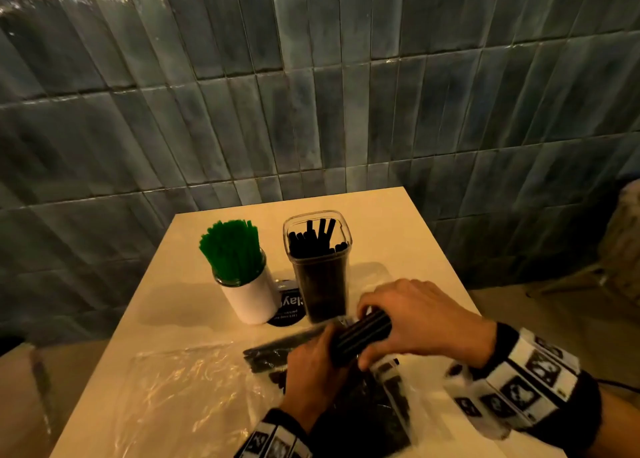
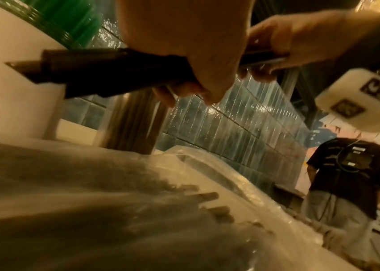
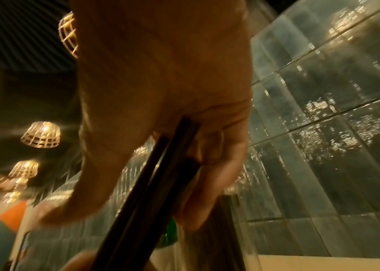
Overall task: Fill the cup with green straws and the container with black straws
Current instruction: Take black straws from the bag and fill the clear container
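Note:
A white cup (image 1: pixel 254 300) packed with green straws (image 1: pixel 231 249) stands on the table, left of a clear square container (image 1: pixel 320 277) partly filled with black straws (image 1: pixel 313 237). Both hands hold one bundle of black straws (image 1: pixel 362 334) just above the table, in front of the container. My left hand (image 1: pixel 311 364) grips its near end; my right hand (image 1: pixel 412 319) curls over its far end. The bundle (image 2: pixel 115 73) juts past my left hand (image 2: pixel 196 55) toward the cup (image 2: pixel 10 82). Dark straws (image 3: pixel 142 192) run under my right hand (image 3: pixel 161 110). More black straws (image 1: pixel 270 353) lie in a plastic bag.
Crumpled clear plastic bags (image 1: pixel 180 388) cover the near table (image 1: pixel 398 243). A round black label (image 1: pixel 289 305) lies between cup and container. A blue tiled wall (image 1: pixel 311 94) stands behind. Another person (image 2: pixel 346 174) stands at the right in the left wrist view.

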The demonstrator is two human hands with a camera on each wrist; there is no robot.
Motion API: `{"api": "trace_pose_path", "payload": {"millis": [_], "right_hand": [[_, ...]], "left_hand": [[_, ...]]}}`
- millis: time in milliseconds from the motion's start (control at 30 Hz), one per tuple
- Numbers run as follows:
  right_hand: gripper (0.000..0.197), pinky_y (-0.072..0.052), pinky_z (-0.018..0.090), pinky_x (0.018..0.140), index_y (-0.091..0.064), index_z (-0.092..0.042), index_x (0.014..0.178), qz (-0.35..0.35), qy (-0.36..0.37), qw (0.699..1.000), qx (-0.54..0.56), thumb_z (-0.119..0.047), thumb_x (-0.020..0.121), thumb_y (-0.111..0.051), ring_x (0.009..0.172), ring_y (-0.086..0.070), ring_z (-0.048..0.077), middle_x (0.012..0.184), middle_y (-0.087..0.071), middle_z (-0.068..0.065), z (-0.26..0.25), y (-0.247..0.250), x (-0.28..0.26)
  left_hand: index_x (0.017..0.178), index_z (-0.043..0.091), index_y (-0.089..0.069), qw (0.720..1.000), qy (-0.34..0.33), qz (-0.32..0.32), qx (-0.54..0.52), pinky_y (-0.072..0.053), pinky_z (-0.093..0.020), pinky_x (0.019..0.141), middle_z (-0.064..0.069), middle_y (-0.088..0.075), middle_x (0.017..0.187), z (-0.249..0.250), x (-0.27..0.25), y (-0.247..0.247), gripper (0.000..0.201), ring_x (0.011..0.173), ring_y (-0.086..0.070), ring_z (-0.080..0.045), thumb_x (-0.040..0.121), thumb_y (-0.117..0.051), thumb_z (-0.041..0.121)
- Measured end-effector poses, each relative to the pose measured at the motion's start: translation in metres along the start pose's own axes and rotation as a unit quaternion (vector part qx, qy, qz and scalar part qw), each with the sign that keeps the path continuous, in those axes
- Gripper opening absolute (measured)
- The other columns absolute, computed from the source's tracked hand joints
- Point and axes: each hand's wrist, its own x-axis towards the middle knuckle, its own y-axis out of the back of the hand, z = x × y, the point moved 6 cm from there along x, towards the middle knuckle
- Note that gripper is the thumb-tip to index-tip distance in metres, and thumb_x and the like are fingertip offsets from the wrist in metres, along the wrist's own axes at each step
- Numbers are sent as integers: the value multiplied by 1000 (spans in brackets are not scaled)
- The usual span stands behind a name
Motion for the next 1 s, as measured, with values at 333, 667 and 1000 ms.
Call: {"api": "trace_pose_path", "payload": {"millis": [333,667,1000], "right_hand": [[31,-55,25,79,-55,-22,105,447,90,719,524,-34,80,-68,93,-68,20,107,-63,-10,-27,24,-2],[9,-42,19,40,-60,-26,92,495,48,668,553,-28,84,-64,39,-48,8,62,-59,-10,-11,66,15],[15,-38,21,38,-52,-20,79,666,110,539,504,-16,91,-59,37,-45,7,55,-53,-10,24,188,18]], "left_hand": [[89,51,-61,960,33,77,-267,-53,-20,74,28,-67,87,26,12,12,45,82,-64,3,70,-76,13],[120,30,-42,972,-116,75,-193,-49,-25,88,14,-55,114,67,50,52,68,105,-55,-7,67,-69,63],[147,25,1,988,79,18,-131,-16,-53,115,-7,3,156,-7,127,95,143,144,3,-26,36,-85,54]]}}
